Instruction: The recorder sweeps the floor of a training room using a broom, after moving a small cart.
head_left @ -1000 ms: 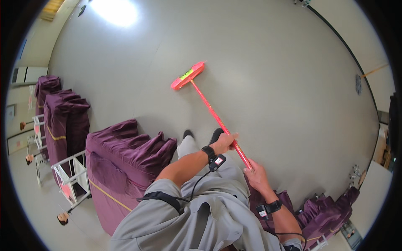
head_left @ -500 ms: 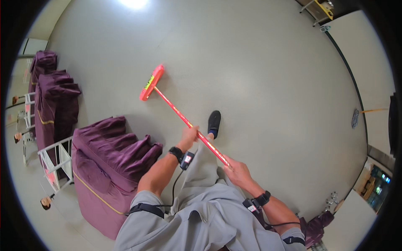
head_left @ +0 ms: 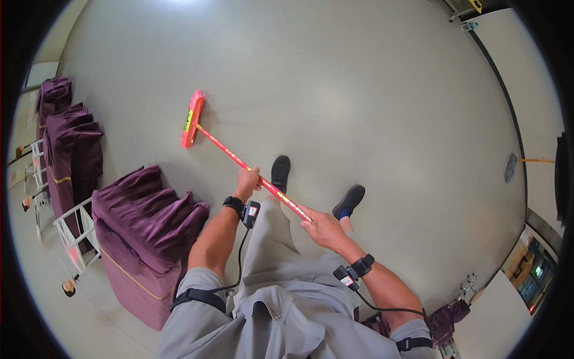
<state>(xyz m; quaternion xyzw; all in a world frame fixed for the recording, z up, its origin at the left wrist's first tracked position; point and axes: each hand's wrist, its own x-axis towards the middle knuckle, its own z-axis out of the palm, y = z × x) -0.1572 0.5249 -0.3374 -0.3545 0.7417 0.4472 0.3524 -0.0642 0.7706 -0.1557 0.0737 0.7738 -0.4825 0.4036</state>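
My left hand (head_left: 247,182) grips the red broom handle (head_left: 226,151) partway along it. My right hand (head_left: 323,228) is wrapped round its near end, below and to the right of my left. The broom's red head (head_left: 195,119), with pink bristles and a yellow-green label, rests on the grey floor (head_left: 371,107), left of centre and beyond my feet. My two dark shoes (head_left: 350,200) stand on the floor just past the handle, one either side of it. Black straps with small devices and cables are on both wrists.
Purple-covered furniture (head_left: 140,233) lines the left, with white racks (head_left: 78,233) and mannequin heads (head_left: 69,287) behind it. A grey mop (head_left: 510,169) with a wooden pole is by the right wall (head_left: 514,90). More purple covers (head_left: 448,317) are at lower right.
The broom head has swung left and its handle lies flatter, with both my hands still on it and moved left. My feet have stepped; both shoes now show. The view has shifted somewhat.
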